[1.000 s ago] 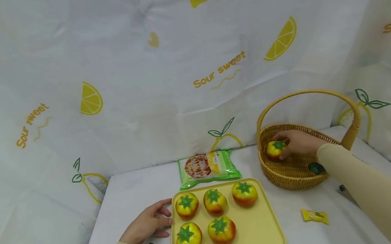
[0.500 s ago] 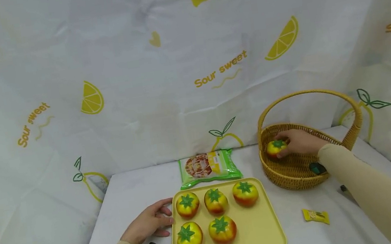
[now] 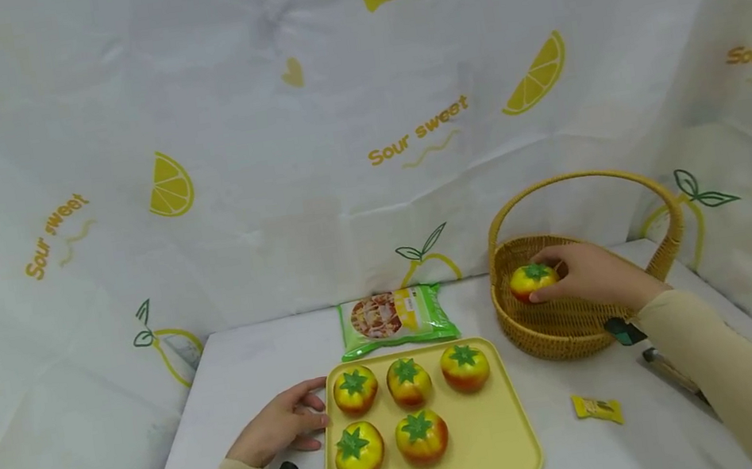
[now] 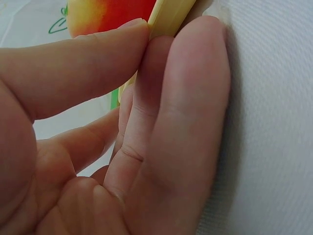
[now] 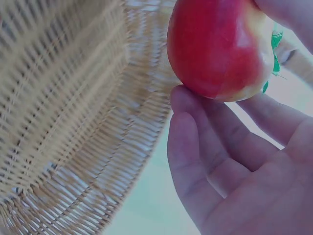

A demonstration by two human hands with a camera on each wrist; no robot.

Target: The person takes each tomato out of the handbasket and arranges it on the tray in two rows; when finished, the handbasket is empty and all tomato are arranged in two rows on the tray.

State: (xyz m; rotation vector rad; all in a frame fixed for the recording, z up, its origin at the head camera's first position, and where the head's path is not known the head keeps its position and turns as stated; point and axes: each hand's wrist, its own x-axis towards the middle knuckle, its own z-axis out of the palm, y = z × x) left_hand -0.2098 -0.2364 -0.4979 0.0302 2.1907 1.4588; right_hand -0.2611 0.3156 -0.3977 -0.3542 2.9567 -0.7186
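In the head view my right hand holds a yellow-red artificial persimmon with a green leafy top, within the opening of a wicker basket. The right wrist view shows the persimmon's red underside between thumb and fingers, with the woven basket wall beside it. My left hand is at the left edge of a pale yellow tray. In the left wrist view its thumb and fingers pinch the tray rim. Several similar persimmons sit on the tray in two rows.
A green food packet lies behind the tray, near the patterned cloth backdrop. A small yellow wrapped sweet lies right of the tray. The basket's tall arched handle rises over its opening.
The right hand has lifted the persimmon slightly inside the basket, and the right wrist has risen above the rim. The left hand stays at the tray's edge. The head view has shifted slightly.
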